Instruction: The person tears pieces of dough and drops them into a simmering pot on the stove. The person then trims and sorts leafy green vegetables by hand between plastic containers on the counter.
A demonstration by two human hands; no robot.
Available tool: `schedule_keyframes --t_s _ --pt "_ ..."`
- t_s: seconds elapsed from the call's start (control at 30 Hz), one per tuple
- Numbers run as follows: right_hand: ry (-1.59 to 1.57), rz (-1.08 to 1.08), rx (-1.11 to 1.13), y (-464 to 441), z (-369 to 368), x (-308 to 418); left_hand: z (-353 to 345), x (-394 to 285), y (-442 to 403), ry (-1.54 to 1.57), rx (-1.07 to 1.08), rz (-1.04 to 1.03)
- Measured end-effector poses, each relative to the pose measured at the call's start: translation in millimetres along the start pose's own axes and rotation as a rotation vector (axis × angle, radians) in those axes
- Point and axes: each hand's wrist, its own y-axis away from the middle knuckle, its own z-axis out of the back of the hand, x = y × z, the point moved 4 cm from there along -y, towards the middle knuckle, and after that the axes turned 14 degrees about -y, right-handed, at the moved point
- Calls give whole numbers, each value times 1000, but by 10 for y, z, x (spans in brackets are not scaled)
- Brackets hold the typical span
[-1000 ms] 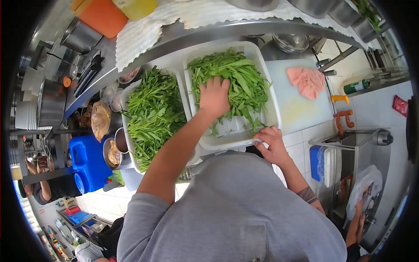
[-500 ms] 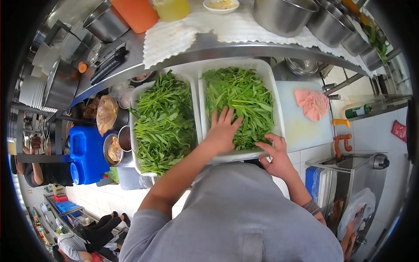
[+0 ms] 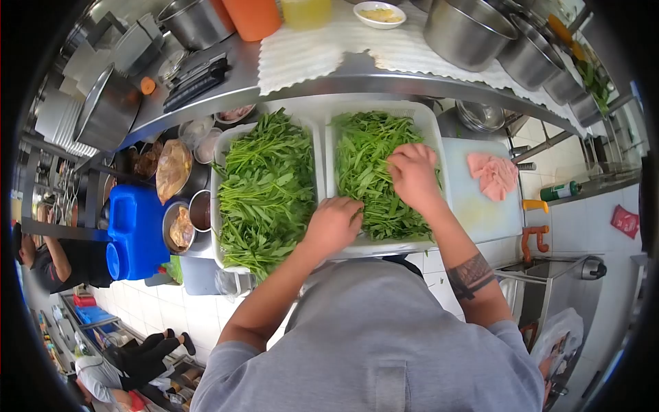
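Observation:
Two white plastic baskets stand side by side, the left basket (image 3: 320,154) and the right basket (image 3: 443,154). Each holds a heap of long-stemmed leafy greens, the left greens (image 3: 264,196) and the right greens (image 3: 367,161). My right hand (image 3: 415,177) is over the right-hand heap, its fingers curled into the leaves and partly hidden. At the near left corner of the same basket, my left hand (image 3: 333,225) is closed, knuckles bent against the greens. Its fingertips are out of sight, so what they hold cannot be made out.
A cutting board (image 3: 473,213) with a pink cloth (image 3: 493,176) lies on the right. Left are a blue jerrycan (image 3: 137,233) and bowls of meat (image 3: 182,230). A steel shelf (image 3: 309,86) with pots (image 3: 467,34) crosses above the baskets' far side. Other people are at the lower left.
My right hand has moved from the right basket's near edge to the far right of its greens. My left hand has drawn back to the near left corner, its spread fingers now curled.

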Motion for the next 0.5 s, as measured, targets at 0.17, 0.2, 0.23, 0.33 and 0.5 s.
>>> schedule_keyframes --t_s 0.17,0.2,0.23,0.33,0.5 --pt "-269 -120 -210 156 438 -11 80 72 -1 98 -52 91" --pt "-468 -359 -207 195 459 -110 77 55 -45 99 -55 89" --pt "-665 -598 -204 253 458 -202 56 31 -113 167 -51 125" --pt "-824 -464 -176 262 398 -137 -51 -43 -320 245 -4 160" --pt "-1051 -748 -64 383 211 -318 -526 95 -561 495 169 374"
